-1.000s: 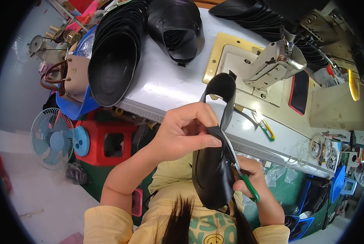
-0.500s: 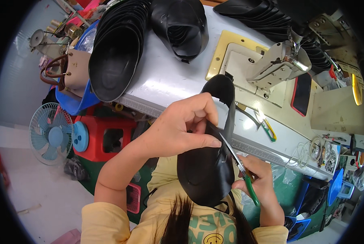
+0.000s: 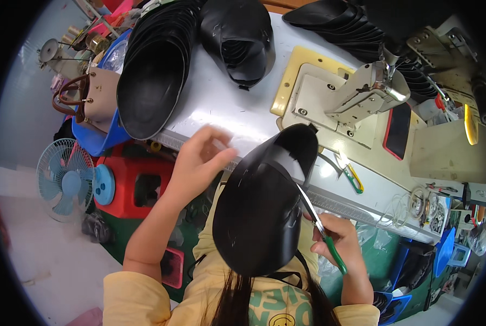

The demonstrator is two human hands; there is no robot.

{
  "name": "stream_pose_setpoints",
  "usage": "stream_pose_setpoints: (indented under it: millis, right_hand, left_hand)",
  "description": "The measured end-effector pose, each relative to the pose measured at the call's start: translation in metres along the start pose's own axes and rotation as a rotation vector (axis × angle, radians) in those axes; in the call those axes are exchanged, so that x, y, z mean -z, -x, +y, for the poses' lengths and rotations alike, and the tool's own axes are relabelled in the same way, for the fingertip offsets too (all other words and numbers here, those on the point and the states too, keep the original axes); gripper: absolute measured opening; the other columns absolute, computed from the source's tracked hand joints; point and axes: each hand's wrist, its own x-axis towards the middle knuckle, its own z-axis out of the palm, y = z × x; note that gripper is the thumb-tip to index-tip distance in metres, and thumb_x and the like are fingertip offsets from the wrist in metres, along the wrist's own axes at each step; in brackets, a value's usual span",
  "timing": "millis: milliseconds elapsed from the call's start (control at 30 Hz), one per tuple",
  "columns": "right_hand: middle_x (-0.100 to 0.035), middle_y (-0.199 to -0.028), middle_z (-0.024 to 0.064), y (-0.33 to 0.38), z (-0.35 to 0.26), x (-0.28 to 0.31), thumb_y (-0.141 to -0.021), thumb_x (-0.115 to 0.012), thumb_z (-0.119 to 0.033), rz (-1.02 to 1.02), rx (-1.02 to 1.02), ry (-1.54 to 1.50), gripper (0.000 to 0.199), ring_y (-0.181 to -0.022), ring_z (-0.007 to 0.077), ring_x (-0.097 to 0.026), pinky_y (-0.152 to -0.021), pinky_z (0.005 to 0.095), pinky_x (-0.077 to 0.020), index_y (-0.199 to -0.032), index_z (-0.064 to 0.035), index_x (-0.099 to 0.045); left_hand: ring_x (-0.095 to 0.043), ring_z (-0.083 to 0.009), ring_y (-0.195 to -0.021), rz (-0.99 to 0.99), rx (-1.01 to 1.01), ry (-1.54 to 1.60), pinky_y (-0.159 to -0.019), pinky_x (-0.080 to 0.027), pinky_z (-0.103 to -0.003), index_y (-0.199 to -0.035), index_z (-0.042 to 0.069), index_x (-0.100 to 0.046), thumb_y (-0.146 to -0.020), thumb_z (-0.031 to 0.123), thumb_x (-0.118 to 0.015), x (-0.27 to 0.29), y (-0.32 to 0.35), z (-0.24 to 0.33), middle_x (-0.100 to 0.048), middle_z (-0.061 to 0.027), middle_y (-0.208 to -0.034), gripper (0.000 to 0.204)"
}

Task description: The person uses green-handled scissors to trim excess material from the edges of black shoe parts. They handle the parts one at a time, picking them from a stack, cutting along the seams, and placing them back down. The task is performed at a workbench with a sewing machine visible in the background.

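Note:
A black leather shoe upper (image 3: 254, 217) rests tilted in front of my chest, its opening toward the table edge. My left hand (image 3: 199, 160) is off it on the left, with thumb and fingers apart and nothing seen in them. My right hand (image 3: 338, 236) holds green-handled scissors (image 3: 313, 214), whose blades point up and away along the upper's right edge. Whether the right fingers also touch the upper is hidden. Beyond my left hand stands a nested stack of black uppers (image 3: 150, 92); another upper with more inside (image 3: 237, 49) lies beside it.
On the right of the white table is a sewing machine (image 3: 362, 98), with a dark phone (image 3: 398, 133) and yellow-and-green thread snips (image 3: 351, 175) near it. More black uppers (image 3: 335, 27) lie behind. A fan (image 3: 69, 182) and a red stool (image 3: 129, 185) stand left.
My left hand has let go of the upper and moved left. The upper has turned to show more of its outer side and come lower. The scissors stay in my right hand.

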Motion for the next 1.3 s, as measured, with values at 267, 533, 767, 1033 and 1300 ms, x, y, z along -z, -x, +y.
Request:
stream_pose_setpoints:
  millis: [267,533,767,1033,1300]
  right_hand:
    - [-0.049,-0.067,-0.001,0.002,0.004,-0.01,-0.06,-0.075,-0.052,0.012,-0.117,-0.104,0.075,-0.063,0.0068,-0.047,-0.057,0.0206,-0.036,-0.109,0.0026,-0.058]
    - [-0.057,-0.074,0.0031,0.01,-0.014,-0.015,-0.064,-0.074,-0.049,-0.064,-0.224,-0.4,0.073,-0.066,0.007,-0.048,-0.06,0.0201,-0.039,-0.112,0.0036,-0.056]
    - [-0.051,-0.072,-0.0001,0.005,-0.01,-0.02,-0.069,-0.075,-0.039,-0.133,-0.176,-0.458,0.066,-0.065,0.0062,-0.045,-0.06,0.0192,-0.0378,-0.117,0.0019,-0.053]
    - [-0.048,-0.069,-0.0019,0.011,-0.004,-0.016,-0.07,-0.075,-0.036,-0.143,-0.225,-0.43,0.062,-0.063,0.0048,-0.044,-0.059,0.0186,-0.0367,-0.115,0.0012,-0.055]
    - [-0.048,-0.069,-0.0035,0.01,-0.015,-0.016,-0.068,-0.073,-0.045,-0.227,-0.271,-0.532,0.067,-0.064,0.0042,-0.045,-0.058,0.0175,-0.0363,-0.114,0.0006,-0.056]
  left_hand:
    - [-0.058,-0.021,-0.096,-0.214,0.655,1.161,-0.08,-0.049,-0.034,-0.115,-0.001,-0.047,-0.082,0.017,-0.06,-0.009,0.077,-0.058,-0.057,-0.0136,-0.107,0.04]
    - [-0.057,-0.0166,-0.092,-0.069,0.222,0.685,-0.081,-0.047,-0.031,-0.114,-0.001,-0.049,-0.073,0.0,-0.065,0.013,0.062,-0.009,-0.058,-0.0084,-0.103,0.044]
    - [-0.055,-0.0137,-0.09,-0.057,0.164,0.587,-0.081,-0.044,-0.028,-0.109,-0.002,-0.053,-0.073,0.003,-0.067,0.018,0.062,-0.004,-0.06,-0.006,-0.099,0.04]
    - [-0.055,-0.0141,-0.09,-0.073,0.157,0.511,-0.081,-0.044,-0.028,-0.109,-0.003,-0.053,-0.071,0.002,-0.068,0.028,0.057,-0.004,-0.06,-0.0064,-0.099,0.041]
    - [-0.055,-0.0128,-0.089,-0.067,0.144,0.474,-0.079,-0.045,-0.027,-0.109,-0.003,-0.053,-0.069,0.004,-0.071,0.028,0.049,-0.007,-0.06,-0.0063,-0.099,0.044]
